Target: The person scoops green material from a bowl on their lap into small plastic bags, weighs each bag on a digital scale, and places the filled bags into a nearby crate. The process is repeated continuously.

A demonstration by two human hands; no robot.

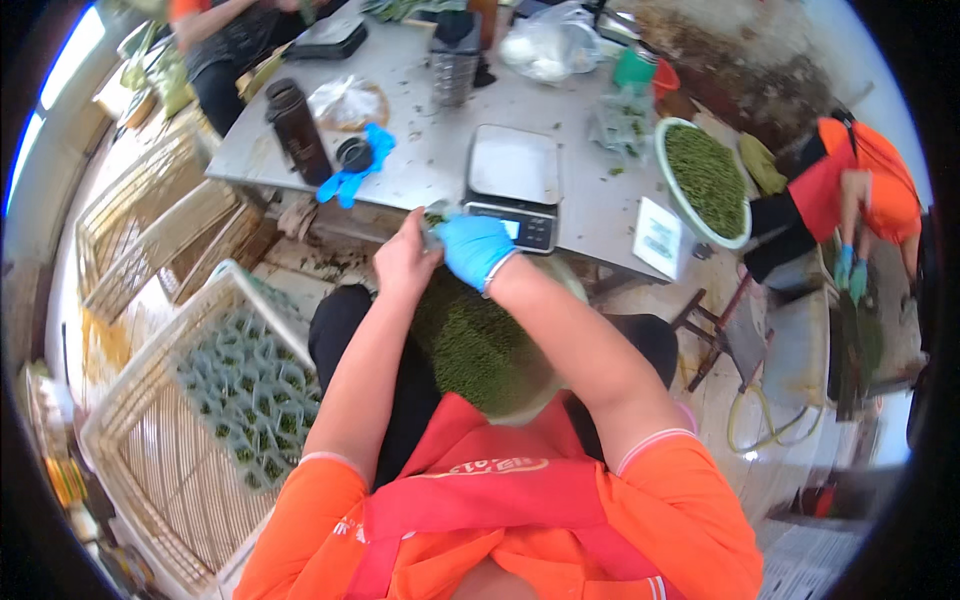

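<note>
Above a wide basin (572, 283) in my lap, my two hands meet at a small clear plastic bag (437, 214) with some green bits in it. My bare left hand (405, 255) grips the bag from the left, its fingers closed. My right hand (474, 247), in a blue glove, is closed on the bag's right side and hides much of it. Small green pieces (470, 350), like peppercorns or chopped greens, fill the basin below. Just beyond my right hand, a digital scale (515, 175) sits at the table's near edge with a bare white pan.
On the table (420, 150) are a dark bottle (298, 130), blue gloves (360, 168) and a bowl of green pieces (706, 180). At left, a crate (150, 480) holds many filled bags (250, 390). A stool (735, 335) and a co-worker (865, 190) are at right.
</note>
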